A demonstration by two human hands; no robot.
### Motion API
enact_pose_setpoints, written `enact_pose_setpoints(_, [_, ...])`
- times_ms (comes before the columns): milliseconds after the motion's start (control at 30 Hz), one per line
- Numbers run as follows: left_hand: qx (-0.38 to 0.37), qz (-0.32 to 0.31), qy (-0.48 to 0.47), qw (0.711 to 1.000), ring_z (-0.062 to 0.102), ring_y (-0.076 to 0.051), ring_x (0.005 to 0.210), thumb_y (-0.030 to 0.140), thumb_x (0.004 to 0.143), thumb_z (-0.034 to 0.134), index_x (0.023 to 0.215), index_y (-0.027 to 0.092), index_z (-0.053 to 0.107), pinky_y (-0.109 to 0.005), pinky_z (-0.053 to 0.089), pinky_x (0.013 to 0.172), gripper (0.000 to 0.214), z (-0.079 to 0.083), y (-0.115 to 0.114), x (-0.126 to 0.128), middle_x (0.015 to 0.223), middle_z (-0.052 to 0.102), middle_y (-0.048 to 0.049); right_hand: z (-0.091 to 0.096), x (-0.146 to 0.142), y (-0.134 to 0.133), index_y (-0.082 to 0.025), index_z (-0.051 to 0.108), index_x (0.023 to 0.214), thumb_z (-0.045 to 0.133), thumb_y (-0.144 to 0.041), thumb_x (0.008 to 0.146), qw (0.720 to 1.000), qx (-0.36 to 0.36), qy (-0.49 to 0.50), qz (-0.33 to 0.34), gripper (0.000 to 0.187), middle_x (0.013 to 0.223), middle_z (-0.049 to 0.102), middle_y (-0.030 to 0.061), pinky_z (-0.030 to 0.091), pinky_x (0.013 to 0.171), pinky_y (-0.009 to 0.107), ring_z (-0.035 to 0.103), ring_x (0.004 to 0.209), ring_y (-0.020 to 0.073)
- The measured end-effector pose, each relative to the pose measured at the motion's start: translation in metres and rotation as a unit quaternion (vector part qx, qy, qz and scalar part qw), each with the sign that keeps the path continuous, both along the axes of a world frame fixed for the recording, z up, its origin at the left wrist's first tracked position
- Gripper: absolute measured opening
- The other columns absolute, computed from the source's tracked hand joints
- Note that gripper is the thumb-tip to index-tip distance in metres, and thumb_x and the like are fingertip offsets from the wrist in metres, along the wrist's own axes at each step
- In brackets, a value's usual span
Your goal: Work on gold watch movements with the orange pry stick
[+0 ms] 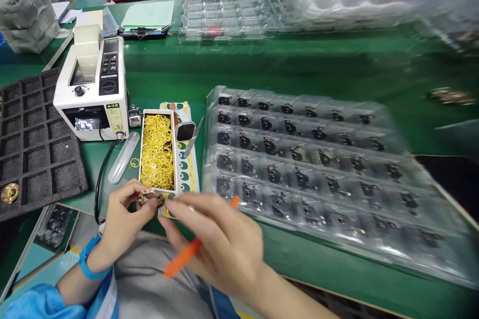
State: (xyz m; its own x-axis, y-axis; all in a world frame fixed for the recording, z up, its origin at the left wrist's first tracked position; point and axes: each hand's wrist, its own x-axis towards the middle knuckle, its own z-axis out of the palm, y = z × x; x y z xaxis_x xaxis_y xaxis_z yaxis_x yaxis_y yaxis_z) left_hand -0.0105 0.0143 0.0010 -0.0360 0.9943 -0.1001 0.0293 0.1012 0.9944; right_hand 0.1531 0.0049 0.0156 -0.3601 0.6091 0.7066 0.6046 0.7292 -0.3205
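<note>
Two hands work near the front edge of a green bench (318,60). The left hand (125,222) is closed in a narrow pinch and holds a small gold piece (150,198). The piece is a bit blurred, so its shape is hard to tell. The right hand (220,241) is narrow too. It holds an orange stick (190,246) against its fingers, and its fingertips (170,204) come up to the gold piece from the right. The gold piece is up in the air, just in front of a white box (157,152) full of yellow rings. One loose yellow ring (134,162) lies on the bench just left of the box, and a clear tube (123,157) lies beside that ring. Just right of the box are metal tweezers (194,135) on a strip of printed paper (186,174). A big clear tray (205,159) with rows of black parts fills much of the right side of the bench. A white tape machine (92,84) stands left of the box. A black foam tray (37,144) with square holes lies at the left edge. More clear trays (224,10) sit at the far edge. A blue strap (93,261) goes around the left wrist.
</note>
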Motion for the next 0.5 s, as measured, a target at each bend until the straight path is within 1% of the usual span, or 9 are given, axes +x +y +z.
enact_pose_setpoints(33, [-0.029,0.002,-0.028,0.999,0.055,-0.011,0.059,0.022,0.070,0.077,0.066,0.016,0.066,-0.021,0.045,0.056,0.013,0.000,0.000,0.000,0.063,0.064,0.0004,-0.001,0.001,-0.005,-0.021,0.067,0.103,0.059,-0.011,0.090,0.999,0.034,-0.014,0.004,0.018,0.082,0.074,0.0042,0.050,0.051,0.026,0.064,0.063,0.0144])
enact_pose_setpoints(100, [-0.072,0.006,-0.077,0.994,0.057,-0.011,0.055,0.025,0.067,0.083,0.068,0.016,0.061,-0.020,0.047,0.053,0.023,-0.001,-0.003,0.001,0.063,0.066,0.0005,-0.003,0.003,-0.011,-0.025,0.072,0.095,0.059,-0.009,0.089,0.994,0.087,-0.061,0.011,0.022,0.080,0.076,0.0012,0.045,0.045,0.026,0.060,0.056,0.0124])
enact_pose_setpoints(167, [-0.088,0.007,-0.112,0.990,0.058,-0.010,0.052,0.029,0.066,0.086,0.067,0.017,0.058,-0.019,0.048,0.050,0.031,0.000,-0.006,0.002,0.062,0.067,0.0010,-0.005,0.003,-0.010,-0.026,0.074,0.090,0.058,-0.009,0.090,0.990,0.113,-0.078,-0.010,0.023,0.082,0.078,0.0021,0.045,0.045,0.027,0.060,0.055,0.0129])
enact_pose_setpoints(267, [-0.103,-0.002,-0.152,0.983,0.061,-0.010,0.049,0.039,0.068,0.087,0.070,0.017,0.059,-0.019,0.053,0.051,0.035,0.002,-0.012,0.004,0.060,0.068,0.0021,-0.007,-0.001,-0.001,-0.023,0.070,0.093,0.056,-0.011,0.094,0.994,0.083,-0.049,-0.051,0.018,0.088,0.079,0.0069,0.048,0.051,0.029,0.063,0.060,0.0149])
enact_pose_setpoints(367, [-0.115,-0.019,-0.164,0.980,0.065,-0.012,0.051,0.048,0.073,0.083,0.084,0.016,0.067,-0.022,0.057,0.053,0.037,0.004,-0.017,0.006,0.061,0.069,0.0017,-0.011,-0.006,0.006,-0.020,0.067,0.095,0.058,-0.009,0.092,0.997,0.049,-0.020,-0.056,0.014,0.088,0.079,0.0082,0.048,0.053,0.029,0.064,0.061,0.0156])
enact_pose_setpoints(433, [-0.107,-0.022,-0.151,0.982,0.065,-0.012,0.052,0.047,0.075,0.081,0.098,0.016,0.071,-0.021,0.057,0.053,0.040,0.005,-0.020,0.007,0.058,0.067,0.0031,-0.014,-0.008,0.007,-0.019,0.067,0.097,0.060,-0.009,0.090,0.998,0.037,-0.002,-0.047,0.013,0.085,0.079,0.0076,0.049,0.055,0.029,0.066,0.062,0.0164])
enact_pose_setpoints(500, [-0.097,-0.016,-0.130,0.987,0.065,-0.012,0.051,0.041,0.077,0.080,0.108,0.015,0.073,-0.020,0.057,0.054,0.041,0.004,-0.021,0.009,0.053,0.065,0.0045,-0.017,-0.008,0.007,-0.016,0.067,0.098,0.061,-0.009,0.090,0.999,0.033,0.009,-0.037,0.012,0.083,0.078,0.0085,0.050,0.056,0.029,0.067,0.065,0.0174])
